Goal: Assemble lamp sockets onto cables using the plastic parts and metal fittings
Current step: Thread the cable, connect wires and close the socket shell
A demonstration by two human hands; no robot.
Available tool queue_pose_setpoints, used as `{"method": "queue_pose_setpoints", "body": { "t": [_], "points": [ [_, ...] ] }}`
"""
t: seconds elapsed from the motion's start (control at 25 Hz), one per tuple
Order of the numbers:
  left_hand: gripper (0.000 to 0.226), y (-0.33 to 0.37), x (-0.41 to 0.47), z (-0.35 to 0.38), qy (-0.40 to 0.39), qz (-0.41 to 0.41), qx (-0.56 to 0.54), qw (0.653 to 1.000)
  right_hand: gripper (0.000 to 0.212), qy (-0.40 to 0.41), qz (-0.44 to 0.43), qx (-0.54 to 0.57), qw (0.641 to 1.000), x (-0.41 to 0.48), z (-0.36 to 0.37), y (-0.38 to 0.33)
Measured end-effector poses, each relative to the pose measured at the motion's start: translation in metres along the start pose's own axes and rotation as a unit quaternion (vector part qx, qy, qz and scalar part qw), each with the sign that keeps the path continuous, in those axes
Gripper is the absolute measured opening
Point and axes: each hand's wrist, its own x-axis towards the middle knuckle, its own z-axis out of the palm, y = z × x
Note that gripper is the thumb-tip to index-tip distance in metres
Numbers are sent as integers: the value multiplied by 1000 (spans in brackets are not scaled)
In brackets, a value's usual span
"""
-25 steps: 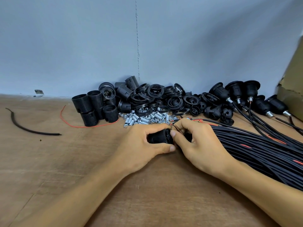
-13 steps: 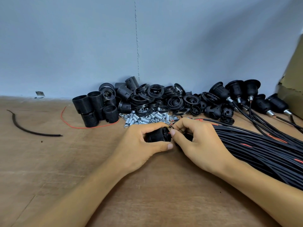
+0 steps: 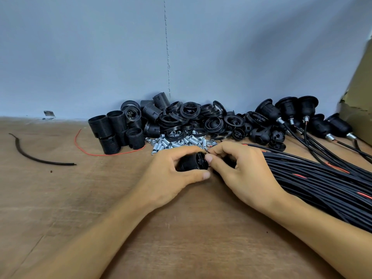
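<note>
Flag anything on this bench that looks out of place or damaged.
Two scraps lie apart from the piles: a curved offcut of black cable far left, and a loose red wire trailing beside the threaded sleeves. The cardboard box at the right edge has a torn corner. The socket in the left hand looks intact.

Cardboard box [image 3: 360, 115] sits far right, metal clip [image 3: 49, 114] against the wall [image 3: 100, 57]

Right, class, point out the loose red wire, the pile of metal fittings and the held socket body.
loose red wire [image 3: 108, 155], head view, its lower run.
metal fittings [image 3: 171, 142], head view, middle of the silver pile.
socket body [image 3: 193, 162], head view, its black side.
</note>
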Motion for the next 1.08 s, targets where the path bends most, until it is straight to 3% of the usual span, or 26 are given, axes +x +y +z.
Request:
{"method": "queue_pose_setpoints", "body": {
  "t": [0.36, 0.6, 1.08],
  "points": [
    [44, -4, 1, -13, -18, -44, -108, 993, 9, -46, -21, 74, 996, 6, -6, 3],
    [47, -4, 1, -10, -5, -48, -92, 995, 9, -99, 3, 102, 990, 9, -8, 6],
    [51, -1, 1, -6, 10, -56, -56, 997, 14, -168, 23, 45, 984, 16, -17, 1]
  ]
}}
